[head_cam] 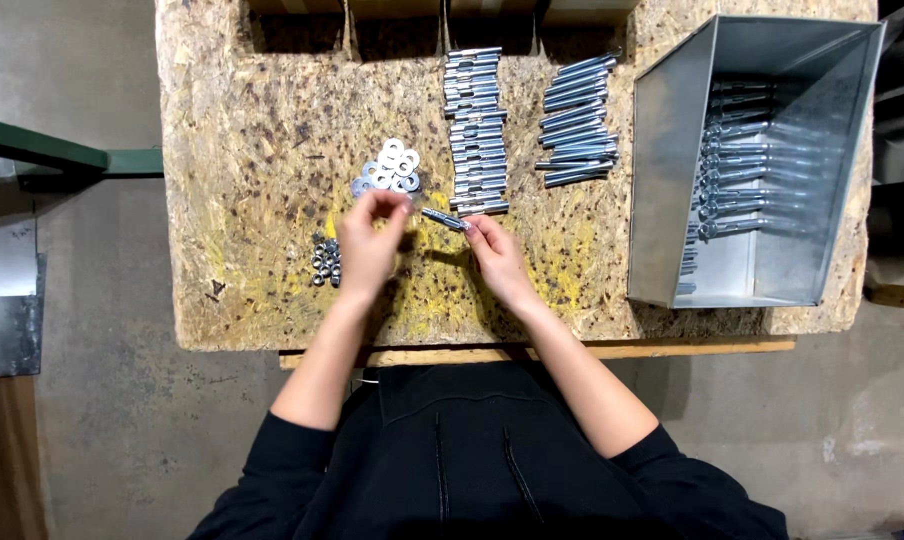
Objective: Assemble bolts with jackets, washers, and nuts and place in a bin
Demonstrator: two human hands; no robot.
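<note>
the right hand (494,250) pinches one end of a bolt (444,219) between its fingertips, holding it just above the wooden board (262,130) so that it points toward the left hand (369,243). the left hand is raised beside the free end of the bolt with its fingers drawn together, thumb against fingertips; whether something small sits in that pinch cannot be told. just beyond the left hand lies a small pile of flat washers (391,168), and just to its left a little cluster of nuts (325,262) rests on the board. behind the hands, near the middle of the board, a long row of bolts (475,130) lies side by side, and a second, shorter row of bolts (578,120) lies near it to the right, a few of them crooked. on the right end of the board stands a metal bin (662,170) with sloped walls, and more bolts (732,160) lie stacked inside it. the person wears black sleeves (272,450) pushed up to the elbows.
</note>
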